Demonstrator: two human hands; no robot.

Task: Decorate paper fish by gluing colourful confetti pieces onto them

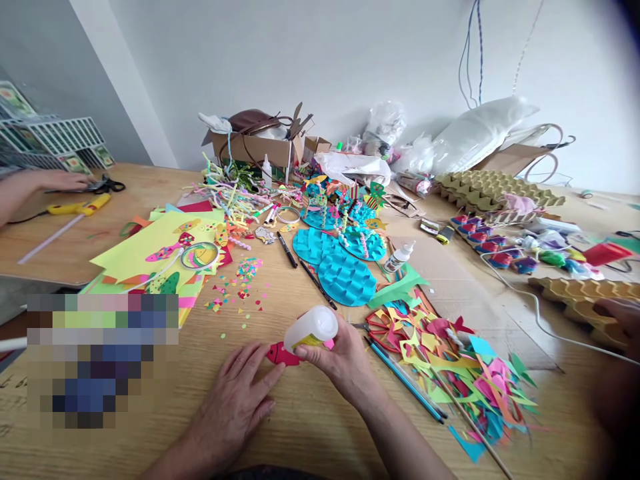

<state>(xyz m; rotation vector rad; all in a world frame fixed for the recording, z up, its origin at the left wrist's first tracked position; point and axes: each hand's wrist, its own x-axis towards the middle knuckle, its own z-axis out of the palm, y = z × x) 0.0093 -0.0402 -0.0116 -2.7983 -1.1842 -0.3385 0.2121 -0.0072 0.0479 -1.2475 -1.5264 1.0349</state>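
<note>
My right hand [345, 363] is wrapped round a white glue bottle [316, 327], tipped with its base toward me over a red paper fish [285, 355]. The bottle hides its own nozzle and part of the fish. My left hand [244, 383] lies flat on the table, its fingers extended at the fish's left edge. Small confetti dots [247, 270] are scattered just beyond. Further back are blue textured ovals [347, 279] with twisted stems and paper fish standing on them.
Paper scraps [480, 373] and blue pens [407, 383] lie at right. A second glue bottle [399, 258] stands near the ovals. Yellow paper sheets [150, 233] are stacked at left. Another person's hand [63, 180] is by black scissors [107, 185] and a yellow glue gun [80, 205]. Egg trays [495, 190] sit at right.
</note>
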